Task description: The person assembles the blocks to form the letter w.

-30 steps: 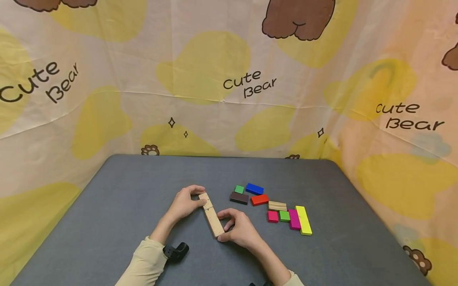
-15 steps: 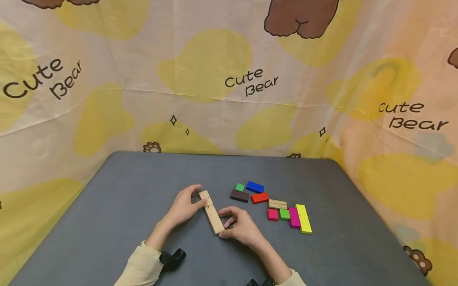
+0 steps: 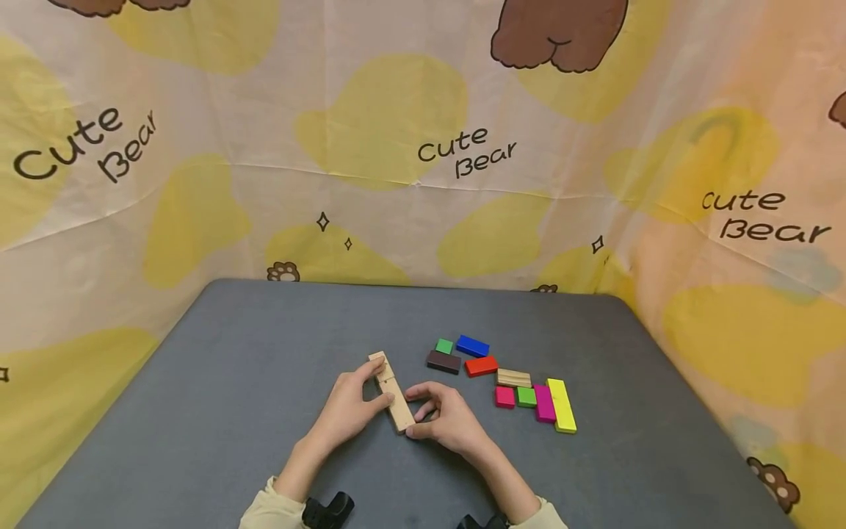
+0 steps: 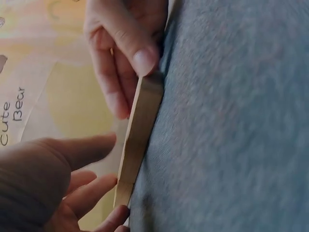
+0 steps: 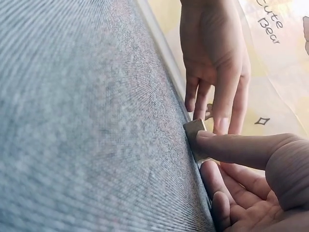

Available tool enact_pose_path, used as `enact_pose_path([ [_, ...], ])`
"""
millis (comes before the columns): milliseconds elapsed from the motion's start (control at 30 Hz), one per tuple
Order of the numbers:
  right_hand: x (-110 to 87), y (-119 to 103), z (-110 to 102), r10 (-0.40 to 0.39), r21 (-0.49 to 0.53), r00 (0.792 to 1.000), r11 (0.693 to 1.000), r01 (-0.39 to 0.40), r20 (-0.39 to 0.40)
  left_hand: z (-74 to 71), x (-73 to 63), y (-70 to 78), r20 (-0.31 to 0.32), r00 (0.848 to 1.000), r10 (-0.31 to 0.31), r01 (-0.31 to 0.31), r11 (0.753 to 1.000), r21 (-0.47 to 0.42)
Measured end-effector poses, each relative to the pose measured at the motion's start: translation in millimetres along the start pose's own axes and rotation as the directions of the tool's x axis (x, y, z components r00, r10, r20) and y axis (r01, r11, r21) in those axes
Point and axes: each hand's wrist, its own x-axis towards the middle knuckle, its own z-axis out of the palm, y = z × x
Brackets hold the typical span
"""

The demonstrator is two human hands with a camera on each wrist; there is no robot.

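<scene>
Two plain wooden blocks lie end to end on the grey table, a short one [image 3: 378, 356] at the far end and a longer one [image 3: 400, 413] nearer. My right hand [image 3: 452, 421] holds the near end of the longer block, its thumb against the end face [image 5: 194, 129] and its fingers along the right side. From the left, my left hand [image 3: 348, 408] reaches over the row. In the left wrist view its fingertips touch the blocks near the far end, while the thumb stands off the longer block's side [image 4: 141, 123]. Its index finger partly hides the short block.
Right of the hands lie coloured blocks: green [image 3: 444, 345], dark brown [image 3: 443, 362], blue [image 3: 473, 346], red [image 3: 481, 366], striped wood [image 3: 514, 378], pink [image 3: 504, 397], another green [image 3: 526, 397], magenta [image 3: 545, 403] and yellow [image 3: 561, 405]. A printed cloth [image 3: 370, 125] hangs behind the table.
My left hand has loosened from the far end and slid nearer along the row, its thumb now by the longer block. The right hand keeps its hold at the near end.
</scene>
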Motion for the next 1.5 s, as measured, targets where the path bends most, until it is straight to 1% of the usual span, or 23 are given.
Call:
enact_pose_path([
  [100, 0.4, 0, 0, 0.015, -0.009, 1.000, 1.000, -0.015, 0.004, 3.3, -1.6, 2.3, -0.016, 1.000, -0.014, 0.014, 1.000, 0.018],
  [267, 1.7, 1, 0, 0.027, -0.026, 1.000, 0.999, -0.027, 0.008, 6.0, -1.0, 1.0, -0.045, 0.998, -0.035, 0.038, 0.998, 0.054],
  [433, 1.8, 1, 0, 0.023, -0.027, 1.000, 0.999, -0.023, 0.006, 6.0, 0.8, -1.9, -0.052, 0.998, -0.030, 0.033, 0.997, 0.063],
  [600, -1.7, 3, -4, 0.011, 0.028, 1.000, 1.000, -0.012, 0.024, 5.9, 0.8, -5.1, -0.054, 0.998, -0.029, 0.033, 0.998, 0.060],
  [700, -8.6, 6, -15, -0.008, 0.039, 1.000, 0.999, 0.008, 0.015, 6.4, 0.7, -6.8, -0.059, 0.998, -0.034, 0.037, 0.998, 0.050],
  [767, -16.3, 8, -27, -0.018, 0.011, 0.999, 1.000, 0.018, -0.037, 6.5, 0.6, -7.1, -0.058, 0.998, -0.033, 0.036, 0.999, 0.041],
  [833, -25.8, 11, -43, -0.021, -0.034, 0.991, 0.999, 0.017, -0.131, 6.3, 0.8, -6.9, -0.055, 0.998, -0.028, 0.030, 0.999, 0.027],
  [867, -30.7, 13, -52, -0.020, -0.063, 0.982, 0.998, 0.008, -0.190, 6.1, 0.9, -6.8, -0.053, 0.998, -0.026, 0.027, 0.999, 0.023],
  [933, -40.1, 18, -68, -0.029, -0.114, 0.951, 0.993, -0.007, -0.307, 5.4, 1.2, -6.7, -0.052, 0.998, -0.020, 0.021, 1.000, 0.016],
  [967, -43.9, 21, -76, -0.036, -0.139, 0.935, 0.990, -0.015, -0.352, 5.0, 1.4, -6.9, -0.056, 0.998, -0.019, 0.020, 1.000, 0.013],
  [1067, -52.9, 30, -97, -0.081, -0.224, 0.892, 0.974, -0.024, -0.445, 4.3, 2.1, -7.3, -0.059, 0.998, -0.022, 0.024, 1.000, 0.017],
  [1133, -56.2, 35, -107, -0.110, -0.265, 0.878, 0.964, -0.020, -0.466, 4.1, 2.6, -7.3, -0.056, 0.998, -0.023, 0.024, 1.000, 0.019],
  [1200, -57.5, 38, -114, -0.121, -0.289, 0.875, 0.957, -0.022, -0.469, 4.2, 2.5, -7.3, -0.053, 0.998, -0.022, 0.023, 1.000, 0.019],
  [1333, -56.4, 41, -119, -0.117, -0.297, 0.886, 0.954, -0.024, -0.449, 4.1, 2.0, -7.1, -0.054, 0.998, -0.021, 0.022, 1.000, 0.014],
  [1500, -56.9, 43, -119, -0.080, -0.287, 0.896, 0.956, -0.055, -0.436, 5.2, 1.7, -6.5, -0.048, 0.999, -0.020, 0.021, 1.000, 0.021],
])
